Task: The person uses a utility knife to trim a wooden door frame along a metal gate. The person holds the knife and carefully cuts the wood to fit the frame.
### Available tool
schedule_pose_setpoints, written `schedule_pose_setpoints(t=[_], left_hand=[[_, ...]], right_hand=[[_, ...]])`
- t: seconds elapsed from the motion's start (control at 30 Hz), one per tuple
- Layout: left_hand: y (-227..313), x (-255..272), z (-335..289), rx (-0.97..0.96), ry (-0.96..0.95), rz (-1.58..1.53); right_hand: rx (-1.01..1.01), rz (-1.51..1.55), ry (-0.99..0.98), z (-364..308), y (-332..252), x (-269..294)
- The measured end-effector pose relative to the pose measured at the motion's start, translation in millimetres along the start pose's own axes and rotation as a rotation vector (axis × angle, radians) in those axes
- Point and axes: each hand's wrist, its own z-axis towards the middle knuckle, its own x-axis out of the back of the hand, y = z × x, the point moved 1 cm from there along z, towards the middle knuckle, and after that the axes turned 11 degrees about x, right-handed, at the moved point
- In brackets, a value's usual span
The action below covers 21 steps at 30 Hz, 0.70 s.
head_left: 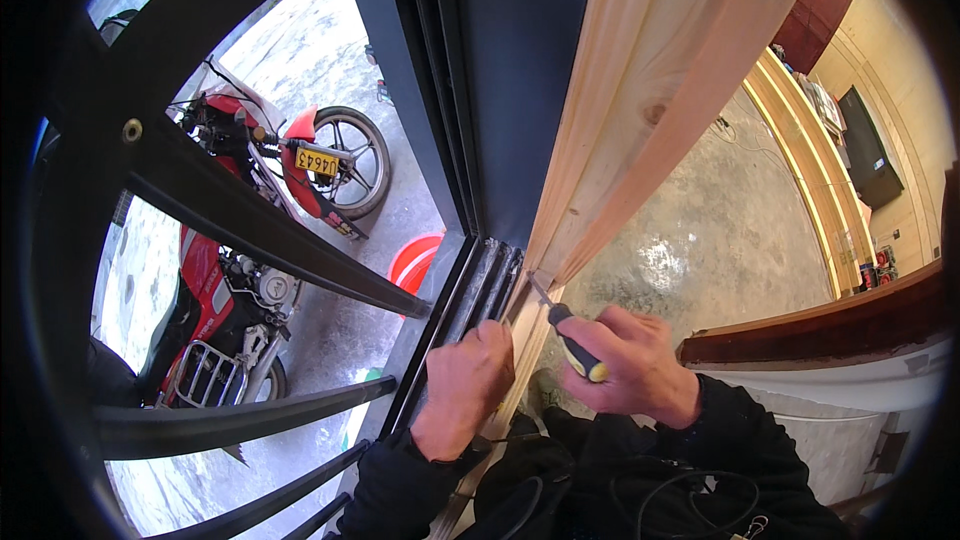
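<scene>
daylight floods the left side, bleaching the ground [310, 30] to near white. the right side is warmer and softer, with a glare patch on the concrete floor [700, 240]. black sleeves [755, 445] lose detail in shadow. the middle, around the screwdriver [575, 347], is fairly crisp; the fisheye rim bends edges and falls to black.
</scene>
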Motion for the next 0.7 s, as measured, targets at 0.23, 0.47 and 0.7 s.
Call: schedule_pose_setpoints(t=[0.23,0.47,0.7], left_hand=[[8,10,-8,-0.098,-0.090,-0.012],[-5,20,3,0.102,0.072,0.049],[-7,6,11,0.160,0.004,0.125]], right_hand=[[-0.051,0.016,0.073,-16,3,31],[0.005,0.040,0.110,-9,4,14],[0.033,-0.036,0.001,4,9,-12]])
